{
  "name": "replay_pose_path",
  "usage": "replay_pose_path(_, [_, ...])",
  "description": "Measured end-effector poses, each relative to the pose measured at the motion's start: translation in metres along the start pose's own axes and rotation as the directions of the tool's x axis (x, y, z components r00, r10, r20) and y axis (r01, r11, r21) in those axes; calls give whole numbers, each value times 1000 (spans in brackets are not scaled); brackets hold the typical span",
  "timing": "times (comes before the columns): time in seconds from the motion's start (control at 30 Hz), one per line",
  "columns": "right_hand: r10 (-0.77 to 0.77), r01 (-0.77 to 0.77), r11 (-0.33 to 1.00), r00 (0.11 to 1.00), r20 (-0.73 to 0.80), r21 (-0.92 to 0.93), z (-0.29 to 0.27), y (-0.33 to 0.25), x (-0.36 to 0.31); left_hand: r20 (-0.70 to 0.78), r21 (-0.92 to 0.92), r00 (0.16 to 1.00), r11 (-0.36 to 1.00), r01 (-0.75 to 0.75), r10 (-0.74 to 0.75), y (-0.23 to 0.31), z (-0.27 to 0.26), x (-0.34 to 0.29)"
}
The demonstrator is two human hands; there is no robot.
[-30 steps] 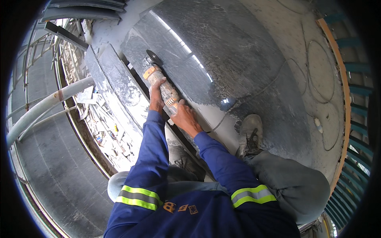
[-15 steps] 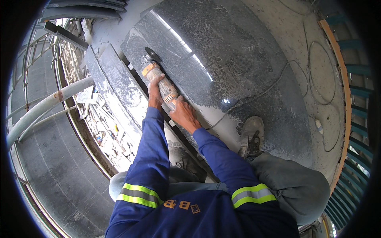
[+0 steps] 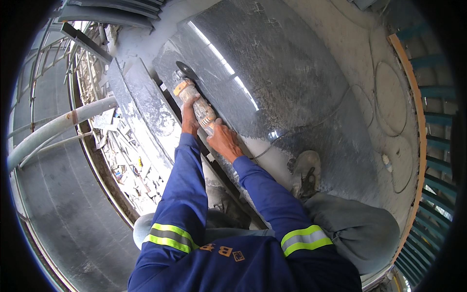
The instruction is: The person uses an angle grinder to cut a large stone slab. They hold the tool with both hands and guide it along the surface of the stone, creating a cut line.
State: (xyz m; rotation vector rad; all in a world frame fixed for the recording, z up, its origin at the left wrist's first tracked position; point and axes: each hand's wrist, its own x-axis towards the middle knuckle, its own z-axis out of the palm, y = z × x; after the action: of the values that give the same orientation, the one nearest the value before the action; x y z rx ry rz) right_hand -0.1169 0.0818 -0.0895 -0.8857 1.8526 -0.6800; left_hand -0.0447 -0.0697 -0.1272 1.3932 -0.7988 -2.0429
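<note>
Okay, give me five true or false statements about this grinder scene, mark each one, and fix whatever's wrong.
1. The left hand and right hand both grip the angle grinder. True.
2. The right hand touches the disc. False: it grips the rear end of the grinder.
3. The shiny dark slab extends to the right of the grinder. True.
4. The sleeve bands are red. False: they are yellow-green and grey.
5. The curved pipe is on the picture's left. True.
</note>
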Motion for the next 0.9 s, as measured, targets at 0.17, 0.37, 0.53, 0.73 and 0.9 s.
replay_pose_path(0.17, [-59, 58, 996, 998, -11, -64, -5, -1, 11, 25, -53, 999, 998, -19, 21, 4, -7, 13])
replay_pose_path(0.37, [-53, 52, 998, 998, -37, -43, 2, 5, 10, 18, 9, 998, 999, -53, 53, 7, 5, 3])
replay_pose_path(0.53, [-78, 76, 997, 995, -57, -34, 7, 7, 10, 16, 47, 997, 996, -77, 76, 6, 1, 6])
replay_pose_path(0.73, [-68, 67, 998, 996, -60, -12, 4, 5, 9, -4, 40, 1000, 999, -17, 18, 7, 2, 7])
replay_pose_path(0.9, [-55, 55, 998, 997, -49, -1, 2, 4, 9, 0, 77, 999, 996, -36, 36, 7, 4, 6])
